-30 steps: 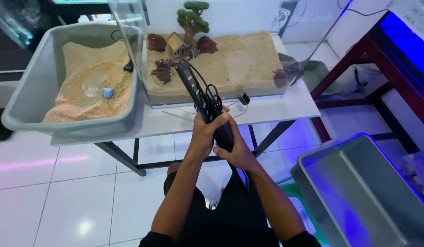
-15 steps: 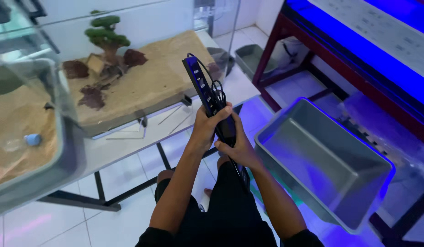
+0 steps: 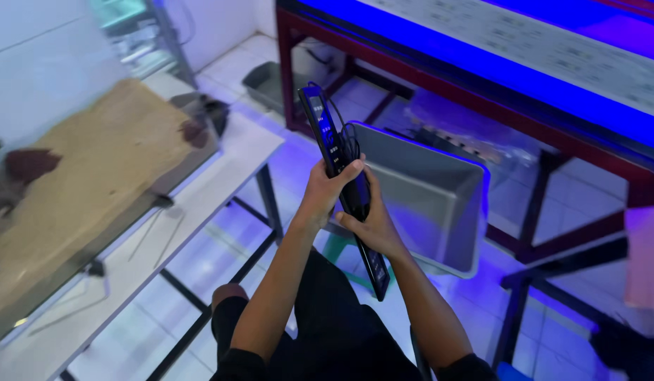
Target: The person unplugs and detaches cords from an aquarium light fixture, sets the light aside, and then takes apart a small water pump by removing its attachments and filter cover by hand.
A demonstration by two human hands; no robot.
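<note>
Both my hands hold a long flat black light bar (image 3: 325,132) with a thin black cord looped along it. My left hand (image 3: 329,188) grips it near the middle from the left. My right hand (image 3: 364,224) wraps it just below, from the right. The bar runs from upper left down to a lower end near my lap. Behind the bar sits an empty grey plastic tub (image 3: 440,190) on the floor side, lit blue.
A glass tank with sand and dark stones (image 3: 80,183) stands on a white table (image 3: 221,169) at left. A red-framed rack with blue lighting (image 3: 482,63) runs along the right. Another small grey tray (image 3: 267,81) lies on the white tiled floor.
My view has swung right, from the sand tank and table toward the grey tub and red rack. Both hands keep the same hold on the light bar.
</note>
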